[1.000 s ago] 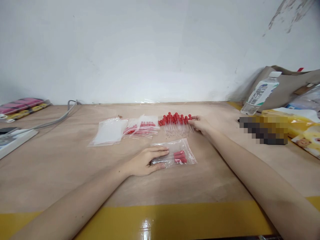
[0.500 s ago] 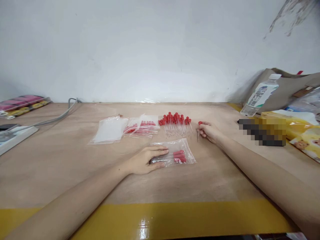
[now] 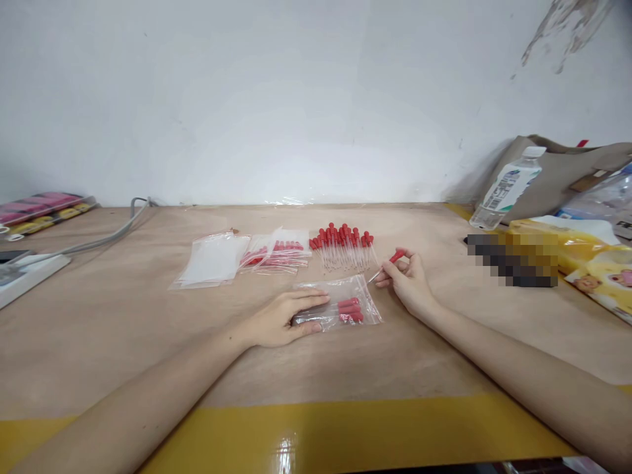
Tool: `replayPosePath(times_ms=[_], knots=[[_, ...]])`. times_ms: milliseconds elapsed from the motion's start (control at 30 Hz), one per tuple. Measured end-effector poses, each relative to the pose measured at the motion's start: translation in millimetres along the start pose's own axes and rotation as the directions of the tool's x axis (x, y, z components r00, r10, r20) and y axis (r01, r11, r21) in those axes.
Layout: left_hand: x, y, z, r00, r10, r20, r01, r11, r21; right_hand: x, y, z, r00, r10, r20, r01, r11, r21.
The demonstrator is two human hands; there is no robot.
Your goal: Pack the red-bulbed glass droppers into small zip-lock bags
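Observation:
My left hand (image 3: 284, 318) lies on a clear zip bag (image 3: 330, 289), its fingers stretched out and its thumb apart from them. Inside the bag, red rubber bulbs (image 3: 349, 309) of droppers show near the right end. Just right of the bag's edge, my right hand (image 3: 405, 280) pinches a dropper (image 3: 396, 256) by its red bulb. The dropper's thin clear tube slants down and left, its tip close to the bag's opening. Behind the bag lies a cluster of loose red-bulbed droppers (image 3: 342, 237), tubes toward me.
Filled bags of droppers (image 3: 274, 257) lie left of the cluster, beside a stack of flat bags (image 3: 210, 260). A power strip (image 3: 37, 276) with a grey cable is at the left. On the right are a plastic bottle (image 3: 508, 187), a yellow packet (image 3: 597, 257) and a grey bag (image 3: 563, 171).
My right hand has moved nearer and slightly left with the dropper, which has tipped from upright to slanting toward the bag. My left hand stays on the bag.

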State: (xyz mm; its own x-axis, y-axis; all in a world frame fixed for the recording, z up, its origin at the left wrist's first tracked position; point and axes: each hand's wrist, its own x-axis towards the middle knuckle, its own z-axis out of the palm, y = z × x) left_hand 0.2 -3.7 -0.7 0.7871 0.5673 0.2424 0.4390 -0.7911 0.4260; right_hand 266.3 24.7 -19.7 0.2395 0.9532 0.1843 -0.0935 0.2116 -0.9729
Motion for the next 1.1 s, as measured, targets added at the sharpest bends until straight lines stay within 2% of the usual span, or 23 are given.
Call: replayPosePath(times_ms=[133, 300, 467, 567, 667, 833, 933, 1000, 1100], knots=[[-0.1, 0.2, -0.3, 1.000, -0.013, 0.007, 0.013, 1.000, 0.007, -7.5, -0.8, 2.3, 0.996, 0.013, 0.083, -0.013, 1.000, -0.001], [0.0, 0.5, 0.5, 1.000, -0.018, 0.004, 0.018, 1.000, 0.016, -10.2, -0.5, -0.7, 0.998, 0.005, 0.064, -0.008, 0.999, 0.043], [0.6, 1.9, -0.3, 0.999, -0.035, 0.015, 0.035, 0.999, 0.014, -8.6, -1.2, -4.9, 0.980, 0.154, 0.128, -0.168, 0.979, 0.112], [0.7, 2.6, -0.9, 0.999, -0.036, 0.019, 0.036, 0.999, 0.009, -5.4, -5.6, -12.7, 0.937, 0.265, 0.228, -0.278, 0.960, 0.025], [0.7, 2.7, -1.0, 0.999, -0.030, 0.016, 0.029, 1.000, 0.004, 3.2, -11.4, -26.4, 0.878, 0.340, 0.337, -0.289, 0.938, -0.192], [0.9, 2.4, -0.6, 1.000, -0.024, 0.004, 0.024, 1.000, 0.002, 14.7, -17.5, -42.3, 0.847, 0.331, 0.416, -0.156, 0.902, -0.402], [1.3, 2.1, -0.5, 1.000, -0.024, 0.002, 0.024, 1.000, 0.009, 11.1, -18.1, -39.5, 0.792, 0.291, 0.536, 0.013, 0.871, -0.492], [1.6, 2.0, -0.5, 1.000, -0.016, 0.004, 0.016, 1.000, 0.012, 6.6, -17.2, -33.8, 0.761, 0.216, 0.611, 0.168, 0.845, -0.508], [1.9, 1.7, -0.6, 1.000, -0.010, 0.009, 0.009, 1.000, 0.015, 1.9, -14.3, -23.5, 0.709, 0.030, 0.704, 0.383, 0.822, -0.421]])
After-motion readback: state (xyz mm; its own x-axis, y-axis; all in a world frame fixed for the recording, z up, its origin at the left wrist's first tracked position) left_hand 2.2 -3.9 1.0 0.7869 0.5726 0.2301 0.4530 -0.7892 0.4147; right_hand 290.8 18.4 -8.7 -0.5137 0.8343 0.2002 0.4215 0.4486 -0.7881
